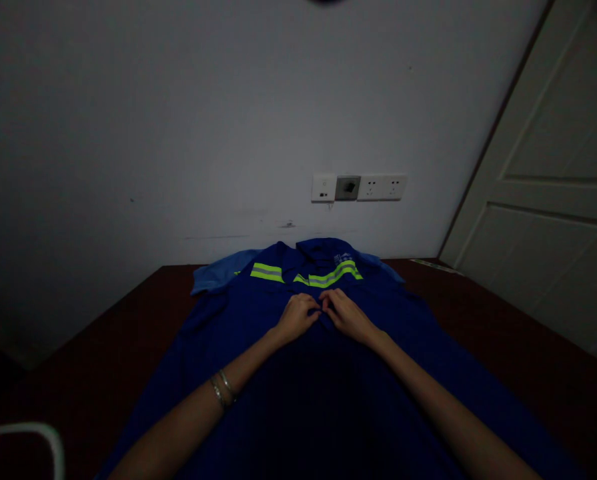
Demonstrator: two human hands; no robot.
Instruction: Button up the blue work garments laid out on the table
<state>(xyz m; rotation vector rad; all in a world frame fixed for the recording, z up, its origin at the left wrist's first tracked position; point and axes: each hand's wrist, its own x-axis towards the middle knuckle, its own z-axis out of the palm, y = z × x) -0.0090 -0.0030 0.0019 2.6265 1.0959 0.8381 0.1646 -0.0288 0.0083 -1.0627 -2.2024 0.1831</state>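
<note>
A: Head view. Where is your shirt (pixel 258 333)?
B: Spread on the dark red-brown table (pixel 113 327), collar (pixel 323 248) toward the wall (pixel 203 133). Deep blue; its lower part runs back toward you, very dark there. Paler blue cloth (pixel 223 270) shows at both sides of the collar end.

A: Markings?
B: Yellow-green bands (pixel 267 272) with a grey stripe, across the chest. Small pale print (pixel 345 257) above the band on the right; too small to read.

A: Your left hand (pixel 299 316)?
B: Fingers bent, tips closed in a pinch on the shirt's front, just below the bands. 2 bracelets (pixel 222 389) on that forearm.

A: Your right hand (pixel 345 315)?
B: Just beside the left, fingers curled, tips also pinching the shirt's front. Light is poor; you cannot tell which bit of cloth or fastening sits between the fingertips of either hand.

A: Surroundings?
B: Row of 4 wall plates (pixel 359 188) above the table, 1 grey, 3 white. Pale panelled door (pixel 553 220) on your right. Thin flat strip (pixel 434 266) at the table's far edge, near the door. White curved tube or cord (pixel 55 443), low on your left, cut by the frame.
</note>
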